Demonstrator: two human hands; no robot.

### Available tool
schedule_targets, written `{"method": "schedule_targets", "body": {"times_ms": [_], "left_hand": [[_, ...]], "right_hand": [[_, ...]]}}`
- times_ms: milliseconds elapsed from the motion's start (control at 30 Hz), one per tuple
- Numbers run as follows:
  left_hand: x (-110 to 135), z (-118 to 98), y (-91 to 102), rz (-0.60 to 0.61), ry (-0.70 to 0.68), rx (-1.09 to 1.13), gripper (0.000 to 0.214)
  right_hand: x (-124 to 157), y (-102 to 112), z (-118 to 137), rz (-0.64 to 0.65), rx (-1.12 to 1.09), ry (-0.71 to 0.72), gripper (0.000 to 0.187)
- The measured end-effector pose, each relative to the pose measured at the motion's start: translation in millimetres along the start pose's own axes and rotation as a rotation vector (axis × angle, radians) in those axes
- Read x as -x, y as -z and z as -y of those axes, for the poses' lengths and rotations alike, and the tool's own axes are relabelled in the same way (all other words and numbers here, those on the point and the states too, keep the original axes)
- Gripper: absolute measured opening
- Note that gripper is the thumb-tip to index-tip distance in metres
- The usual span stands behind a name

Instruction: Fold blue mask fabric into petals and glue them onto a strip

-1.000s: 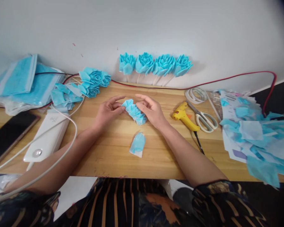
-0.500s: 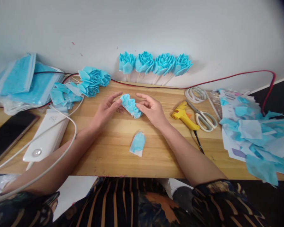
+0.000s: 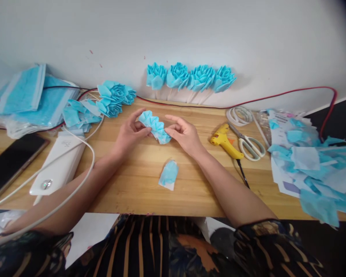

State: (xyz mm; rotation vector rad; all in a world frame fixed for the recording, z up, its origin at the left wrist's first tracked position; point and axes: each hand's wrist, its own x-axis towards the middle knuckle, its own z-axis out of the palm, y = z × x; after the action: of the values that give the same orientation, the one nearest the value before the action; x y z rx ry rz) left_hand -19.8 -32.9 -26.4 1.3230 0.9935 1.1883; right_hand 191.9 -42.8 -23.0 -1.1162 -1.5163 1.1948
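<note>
Between my hands, above the wooden table (image 3: 123, 196), is a pleated strip of blue fabric petals (image 3: 155, 126) with a zigzag upper edge. My left hand (image 3: 132, 132) pinches its left part between thumb and fingers. The right end is held by my right hand (image 3: 183, 132), its thumb on the near side and the index finger stretched out above. A single blue petal piece (image 3: 169, 175) with a white lower edge lies flat on the table, nearer to me.
Several blue fabric flowers (image 3: 177, 76) on sticks lean against the wall. More flowers (image 3: 115, 96), blue face masks (image 3: 21, 92), a white power device (image 3: 59, 163) and a phone (image 3: 13, 165) are left. A yellow glue gun (image 3: 226, 141), scissors (image 3: 250, 146), white tape (image 3: 238, 115) and fabric scraps (image 3: 314, 165) are right.
The pleated strip has spread wider, and its left end has moved left and slightly up. My left thumb has shifted onto its lower edge. The right hand stays almost in place.
</note>
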Motion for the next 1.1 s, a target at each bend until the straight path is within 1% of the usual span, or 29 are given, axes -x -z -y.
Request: {"method": "schedule_targets", "body": {"times_ms": [133, 200, 300, 400, 500, 600, 700, 800, 867, 933, 967, 1033, 1100], "left_hand": [[1, 0, -0.4, -0.003, -0.005, 0.013, 0.066], [0, 1, 0.7, -0.016, -0.006, 0.03, 0.065], [-1, 2, 3.0, -0.042, -0.004, 0.057, 0.063], [-2, 3, 3.7, -0.058, 0.013, 0.094, 0.061], [-1, 2, 2.4, -0.06, 0.024, 0.12, 0.06], [0, 1, 1.5, -0.062, 0.032, 0.134, 0.061], [0, 0, 2.0, -0.037, 0.039, 0.11, 0.063], [0, -1, 1.9, -0.015, 0.009, 0.07, 0.062], [2, -4, 0.7, -0.035, -0.054, 0.022, 0.052], [6, -9, -0.6, -0.086, -0.167, -0.066, 0.034], [8, -12, -0.9, -0.105, -0.239, -0.13, 0.025], [12, -19, -0.6, -0.104, -0.413, -0.296, 0.014], [14, -24, 0.5, -0.098, -0.577, -0.454, 0.011]], "right_hand": [[1, 0, 0, -0.068, 0.001, 0.001, 0.042], [1, 1, 0, -0.065, -0.026, -0.001, 0.041], [0, 1, -3, 0.014, -0.055, -0.017, 0.048], [0, 0, -6, 0.101, -0.067, -0.002, 0.062], [1, -3, -6, 0.142, -0.053, 0.028, 0.069], [1, -3, -5, 0.126, -0.011, 0.044, 0.065], [1, -2, -3, 0.079, 0.053, 0.065, 0.061], [2, 1, 2, 0.004, 0.167, 0.14, 0.052], [3, 4, 7, -0.065, 0.273, 0.234, 0.037], [3, 6, 11, -0.136, 0.391, 0.37, 0.017], [2, 8, 13, -0.17, 0.446, 0.453, 0.011], [2, 10, 14, -0.231, 0.536, 0.617, 0.014], [1, 11, 15, -0.276, 0.599, 0.731, 0.018]]}}
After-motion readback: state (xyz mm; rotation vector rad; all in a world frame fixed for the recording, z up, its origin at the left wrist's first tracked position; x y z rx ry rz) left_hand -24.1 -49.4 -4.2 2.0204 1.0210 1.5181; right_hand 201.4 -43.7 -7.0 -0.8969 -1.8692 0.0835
